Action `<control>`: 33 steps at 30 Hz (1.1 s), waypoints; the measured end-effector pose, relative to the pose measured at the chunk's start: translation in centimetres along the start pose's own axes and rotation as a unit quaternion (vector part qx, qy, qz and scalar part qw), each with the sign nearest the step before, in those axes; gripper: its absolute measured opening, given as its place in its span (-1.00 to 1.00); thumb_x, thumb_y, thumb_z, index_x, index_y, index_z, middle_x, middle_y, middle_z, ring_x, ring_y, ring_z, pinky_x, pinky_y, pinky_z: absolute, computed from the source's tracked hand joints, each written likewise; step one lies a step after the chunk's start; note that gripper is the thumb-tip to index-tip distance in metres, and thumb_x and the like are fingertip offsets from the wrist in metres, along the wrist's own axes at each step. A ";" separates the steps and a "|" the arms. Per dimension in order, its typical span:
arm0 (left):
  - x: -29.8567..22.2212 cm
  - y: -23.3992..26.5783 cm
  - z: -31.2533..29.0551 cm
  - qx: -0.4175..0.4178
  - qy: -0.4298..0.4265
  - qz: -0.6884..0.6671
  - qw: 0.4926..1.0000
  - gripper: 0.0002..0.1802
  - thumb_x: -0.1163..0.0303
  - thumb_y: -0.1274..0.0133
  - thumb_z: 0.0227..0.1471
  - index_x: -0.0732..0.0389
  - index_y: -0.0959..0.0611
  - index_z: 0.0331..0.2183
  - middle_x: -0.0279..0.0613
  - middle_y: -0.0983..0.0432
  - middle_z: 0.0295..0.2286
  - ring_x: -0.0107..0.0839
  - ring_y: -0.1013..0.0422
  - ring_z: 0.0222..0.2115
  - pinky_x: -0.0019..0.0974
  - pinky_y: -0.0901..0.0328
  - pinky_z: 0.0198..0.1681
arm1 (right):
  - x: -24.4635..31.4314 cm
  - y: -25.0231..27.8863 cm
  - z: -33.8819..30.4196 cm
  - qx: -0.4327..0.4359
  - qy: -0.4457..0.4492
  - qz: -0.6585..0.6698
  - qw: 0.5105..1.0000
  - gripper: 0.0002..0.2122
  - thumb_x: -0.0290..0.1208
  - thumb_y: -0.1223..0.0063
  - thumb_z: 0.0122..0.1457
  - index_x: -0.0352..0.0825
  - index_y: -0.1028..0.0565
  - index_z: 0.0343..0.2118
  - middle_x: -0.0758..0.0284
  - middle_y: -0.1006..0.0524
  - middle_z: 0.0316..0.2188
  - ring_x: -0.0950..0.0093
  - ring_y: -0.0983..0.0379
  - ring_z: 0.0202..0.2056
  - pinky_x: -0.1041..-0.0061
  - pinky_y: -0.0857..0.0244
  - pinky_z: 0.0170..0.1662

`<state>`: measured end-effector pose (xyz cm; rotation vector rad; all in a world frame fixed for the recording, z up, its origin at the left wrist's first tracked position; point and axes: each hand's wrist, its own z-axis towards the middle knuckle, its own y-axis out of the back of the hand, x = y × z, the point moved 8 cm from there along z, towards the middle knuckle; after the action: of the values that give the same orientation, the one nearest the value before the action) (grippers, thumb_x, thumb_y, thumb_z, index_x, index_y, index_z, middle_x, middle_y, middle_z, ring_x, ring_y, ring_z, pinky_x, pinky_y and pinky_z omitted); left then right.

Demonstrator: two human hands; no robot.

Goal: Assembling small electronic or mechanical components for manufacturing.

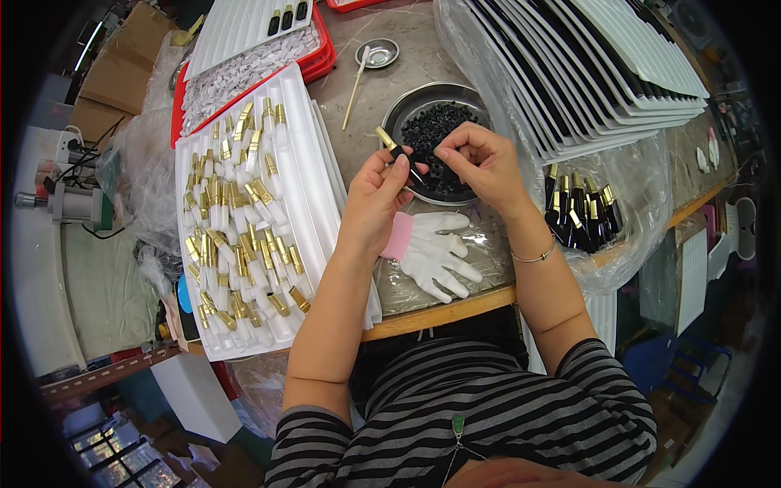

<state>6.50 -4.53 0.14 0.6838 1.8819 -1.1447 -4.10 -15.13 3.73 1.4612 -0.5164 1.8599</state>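
My left hand (373, 199) is closed round a small cosmetic brush (387, 139) with a gold end and a black part, held tilted over the near left of a metal bowl (394, 106). Many tiny black pieces (439, 124) fill that bowl. Just to the right, above the bowl, the thumb and fingertips of my right hand (488, 167) are pinched together. Whatever they hold is too small or hidden to make out. A white glove (439, 254) with a pink cuff lies flat below the bowl, between my forearms.
White trays (307, 154) on the left bear many gold-and-clear brush pieces (244, 203). Behind them, a red tray (177, 114) holds small white parts. Stacked white trays (569, 81) stand far right, above bagged black-and-gold brushes (587, 213). A small metal dish (384, 54) and stick (355, 89) lie beyond the bowl.
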 end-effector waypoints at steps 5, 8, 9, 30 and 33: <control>0.2 0.0 0.0 -0.015 0.019 0.002 1.000 -0.81 0.30 0.05 0.07 0.15 -0.43 -0.27 -0.26 -0.51 -0.33 -0.62 -0.38 -0.36 -0.54 -0.28 -0.31 | 1.7 -0.2 -0.4 -0.021 0.088 -0.075 0.993 -0.97 -0.62 -0.09 -0.05 -0.41 -0.48 -0.52 0.44 -0.41 -0.51 0.82 -0.15 -0.68 0.80 0.02 -0.64; -0.3 -0.4 0.1 -0.004 -0.007 0.013 1.000 -0.81 0.30 0.06 0.07 0.16 -0.43 -0.27 -0.19 -0.50 -0.27 -0.55 -0.40 -0.30 -0.47 -0.29 -0.23 | 2.5 0.6 -0.4 -0.076 0.129 -0.160 0.976 -0.94 -0.58 -0.14 -0.13 -0.34 -0.50 -0.54 0.42 -0.41 -0.59 0.72 -0.21 -0.73 0.74 -0.05 -0.67; -0.3 -0.4 0.1 -0.005 -0.005 0.013 1.000 -0.81 0.30 0.06 0.07 0.16 -0.43 -0.27 -0.19 -0.50 -0.27 -0.55 -0.40 -0.30 -0.47 -0.29 -0.23 | 2.5 0.7 -0.4 -0.076 0.127 -0.159 0.976 -0.94 -0.58 -0.14 -0.13 -0.34 -0.50 -0.54 0.42 -0.41 -0.59 0.72 -0.21 -0.73 0.74 -0.05 -0.67; -0.3 -0.2 0.2 -0.012 -0.005 -0.004 1.000 -0.81 0.26 0.14 0.12 0.17 -0.36 -0.31 -0.06 -0.51 -0.30 -0.40 -0.44 -0.25 -0.38 -0.35 -0.22 | 2.3 -0.5 -0.3 0.038 0.166 -0.227 0.959 -0.90 -0.63 -0.12 -0.10 -0.36 -0.54 -0.46 0.36 -0.46 -0.57 0.59 -0.34 -0.62 0.67 -0.16 -0.59; -0.3 -0.1 0.2 -0.016 0.004 -0.012 1.000 -0.81 0.26 0.15 0.12 0.17 -0.36 -0.31 -0.07 -0.51 -0.31 -0.38 -0.44 -0.25 -0.38 -0.36 -0.24 | 2.2 -0.3 -0.2 0.048 0.135 -0.185 0.972 -0.88 -0.67 -0.09 -0.11 -0.36 -0.54 -0.45 0.39 -0.46 -0.56 0.67 -0.29 -0.64 0.72 -0.10 -0.61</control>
<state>6.68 -4.76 0.38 0.6497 1.9164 -1.1266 -4.24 -14.14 5.68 1.2375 -0.0183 1.7586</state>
